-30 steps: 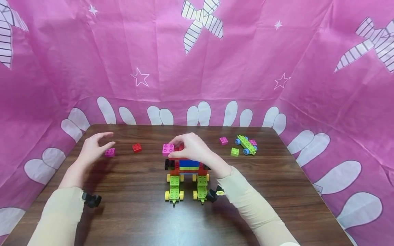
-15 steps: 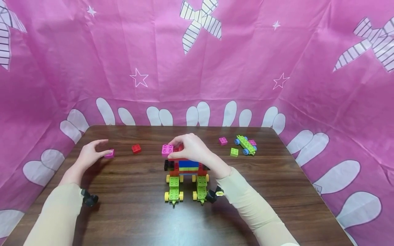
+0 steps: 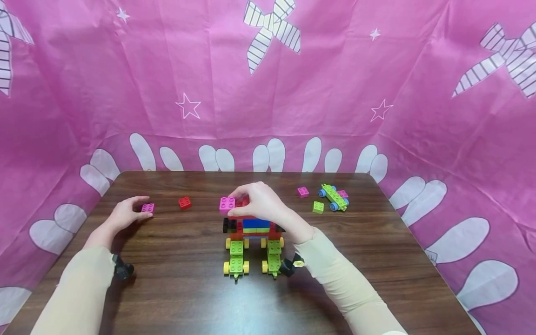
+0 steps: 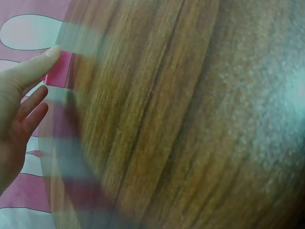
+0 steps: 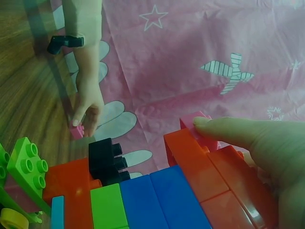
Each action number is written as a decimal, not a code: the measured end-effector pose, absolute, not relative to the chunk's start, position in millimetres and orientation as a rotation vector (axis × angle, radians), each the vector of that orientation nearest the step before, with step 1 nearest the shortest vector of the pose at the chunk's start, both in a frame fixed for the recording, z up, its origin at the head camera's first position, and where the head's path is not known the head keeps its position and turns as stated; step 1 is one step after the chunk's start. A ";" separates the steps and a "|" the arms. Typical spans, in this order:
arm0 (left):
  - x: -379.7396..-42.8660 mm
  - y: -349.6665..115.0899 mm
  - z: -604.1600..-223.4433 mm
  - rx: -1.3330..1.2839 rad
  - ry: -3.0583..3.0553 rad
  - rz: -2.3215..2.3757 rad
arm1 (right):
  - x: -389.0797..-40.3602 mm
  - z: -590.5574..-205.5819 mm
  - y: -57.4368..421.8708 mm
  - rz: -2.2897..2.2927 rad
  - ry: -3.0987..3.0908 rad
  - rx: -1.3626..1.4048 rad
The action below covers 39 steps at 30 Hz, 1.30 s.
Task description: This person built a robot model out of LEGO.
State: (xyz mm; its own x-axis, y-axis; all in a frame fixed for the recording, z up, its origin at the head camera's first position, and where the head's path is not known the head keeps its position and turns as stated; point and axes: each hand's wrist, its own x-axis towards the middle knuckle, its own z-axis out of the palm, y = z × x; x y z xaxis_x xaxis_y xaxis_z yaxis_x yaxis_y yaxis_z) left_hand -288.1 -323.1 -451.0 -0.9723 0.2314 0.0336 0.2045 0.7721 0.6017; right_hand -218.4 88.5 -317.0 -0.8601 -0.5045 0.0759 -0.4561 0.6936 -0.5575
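Observation:
Out at the left of the table, my left hand (image 3: pixel 123 214) has its thumb and fingers around a small magenta toy brick (image 3: pixel 148 208). The left wrist view shows the thumb against that brick's side (image 4: pixel 59 71). In the middle stands a brick-built vehicle (image 3: pixel 256 228) with red, blue, lime and black bricks on yellow-wheeled lime bases. My right hand (image 3: pixel 261 200) reaches over its top and pinches a pink brick (image 3: pixel 227 205) at the upper left end. The right wrist view has this pink brick (image 5: pixel 190 120) at the red top row, with the thumb on it.
A loose red brick (image 3: pixel 184 203) lies between the left hand and the vehicle. Right of the vehicle are a pink brick (image 3: pixel 303 191), a lime brick (image 3: pixel 318 207) and a blue-wheeled lime base (image 3: pixel 333 197), with another pink brick (image 3: pixel 342 193) beside it.
My left hand has come down onto the magenta brick, and its thumb and fingers have closed around it. The right hand has stayed on the pink brick at the vehicle's top.

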 end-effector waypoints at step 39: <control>-288.9 -292.7 -417.3 0.320 3.059 0.942 | -217.1 -316.2 88.4 -0.862 2.844 -0.813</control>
State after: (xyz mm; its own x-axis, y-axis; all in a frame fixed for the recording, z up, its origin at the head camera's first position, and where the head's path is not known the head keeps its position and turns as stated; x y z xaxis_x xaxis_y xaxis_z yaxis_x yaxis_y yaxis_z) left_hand -288.9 -292.7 -417.3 -0.9774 0.1668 0.1300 0.2111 0.8088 0.5488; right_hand -217.1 88.4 -316.2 -0.8591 -0.5035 0.0916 -0.4696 0.7044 -0.5323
